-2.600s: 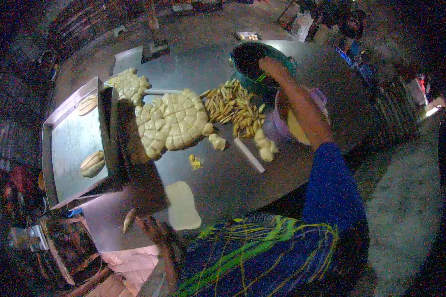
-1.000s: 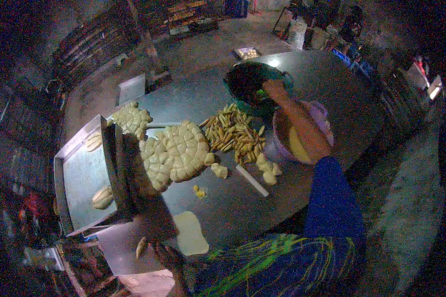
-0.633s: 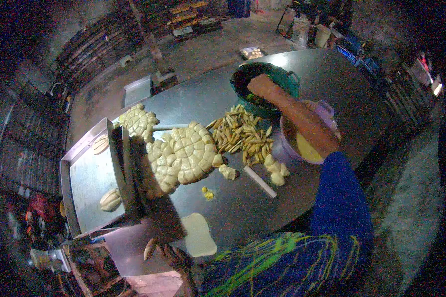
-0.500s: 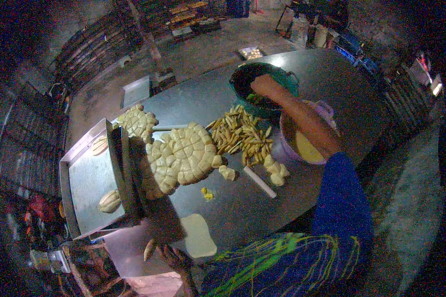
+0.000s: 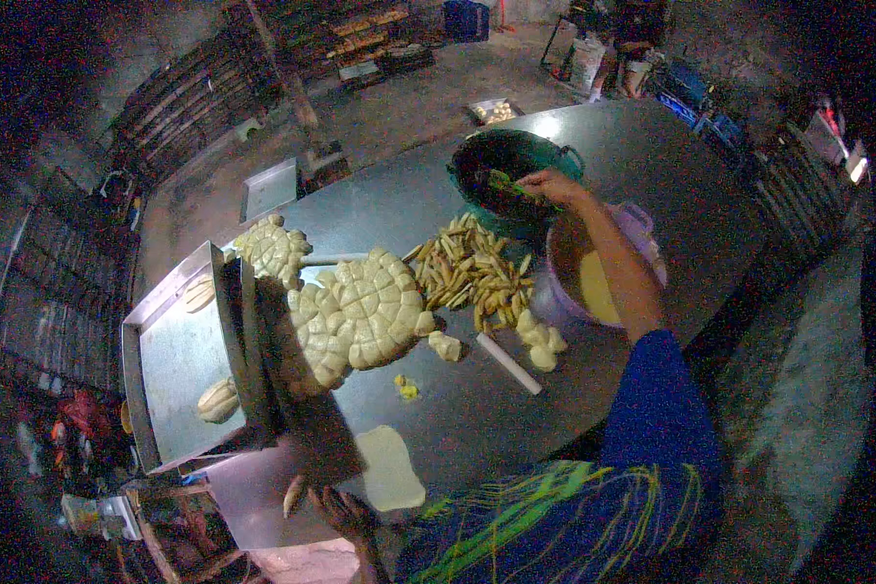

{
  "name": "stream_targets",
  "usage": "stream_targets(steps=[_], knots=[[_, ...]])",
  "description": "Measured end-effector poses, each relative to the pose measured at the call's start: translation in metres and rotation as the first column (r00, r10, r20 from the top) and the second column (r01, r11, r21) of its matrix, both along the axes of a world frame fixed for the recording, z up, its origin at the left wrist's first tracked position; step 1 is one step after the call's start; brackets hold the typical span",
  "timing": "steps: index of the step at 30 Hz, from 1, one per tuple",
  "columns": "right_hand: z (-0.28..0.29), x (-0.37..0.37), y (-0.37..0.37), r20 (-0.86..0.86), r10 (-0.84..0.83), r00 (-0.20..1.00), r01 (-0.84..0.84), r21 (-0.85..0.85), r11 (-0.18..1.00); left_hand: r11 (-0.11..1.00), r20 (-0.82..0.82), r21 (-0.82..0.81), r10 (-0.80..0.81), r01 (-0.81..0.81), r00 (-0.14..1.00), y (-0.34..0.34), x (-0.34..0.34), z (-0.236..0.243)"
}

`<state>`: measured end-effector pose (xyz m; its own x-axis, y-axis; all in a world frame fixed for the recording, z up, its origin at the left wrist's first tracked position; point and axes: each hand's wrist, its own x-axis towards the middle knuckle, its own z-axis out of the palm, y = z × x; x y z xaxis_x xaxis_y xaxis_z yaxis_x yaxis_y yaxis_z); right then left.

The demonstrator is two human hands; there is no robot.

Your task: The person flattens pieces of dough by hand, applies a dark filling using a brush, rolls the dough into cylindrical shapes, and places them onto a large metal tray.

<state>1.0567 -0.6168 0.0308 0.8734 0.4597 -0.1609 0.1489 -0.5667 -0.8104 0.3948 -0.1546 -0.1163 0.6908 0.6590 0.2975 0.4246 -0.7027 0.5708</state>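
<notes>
My right hand (image 5: pixel 548 187) is over the near right rim of a dark green tub (image 5: pixel 504 214), fingers pinched on a clump of green stuff (image 5: pixel 503 183) that looks leafy. What lies deeper in the tub is too dark to make out. At the near edge of the steel table, my left hand (image 5: pixel 346 514) rests with its fingers stretched out, in shadow. Beside its fingertips lies a slim pale piece (image 5: pixel 293 493), like a cut banana strip. A flat, rolled-out sheet of dough (image 5: pixel 389 469) is just to its right.
Cut dough rounds (image 5: pixel 368 307) and a heap of yellowish-brown strips (image 5: pixel 472 268) cover the table's middle. A rolling pin (image 5: pixel 509 363) lies near small dough lumps (image 5: pixel 540 341). A purple tub (image 5: pixel 565 292) is under my right forearm. A metal tray (image 5: pixel 180 360) with shaped dough stands left.
My right hand has drawn back from inside the green tub to its right rim, bringing up the green clump. My left hand stays about where it was.
</notes>
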Motion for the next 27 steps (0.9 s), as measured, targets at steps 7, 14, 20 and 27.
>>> stream_targets(steps=[7,14,20,27], knots=[[0.071,-0.061,0.008,0.219,0.047,0.974,-0.077,0.131,0.988,0.984,0.009,0.163,-0.076,0.073,0.997,0.004,0.005,-0.019],[0.067,-0.239,0.090,0.357,0.250,0.900,-0.270,0.006,0.963,0.992,0.021,-0.006,-0.123,0.123,0.992,0.002,0.000,0.004],[-0.016,-0.409,0.131,-0.278,0.363,0.889,-0.367,0.042,0.929,0.983,0.112,0.181,-0.045,0.024,0.993,0.001,0.014,-0.003],[-0.105,-0.493,0.191,-0.255,0.336,0.907,-0.318,0.110,0.942,0.997,0.185,-0.075,0.041,-0.028,0.982,0.008,0.048,0.021]])
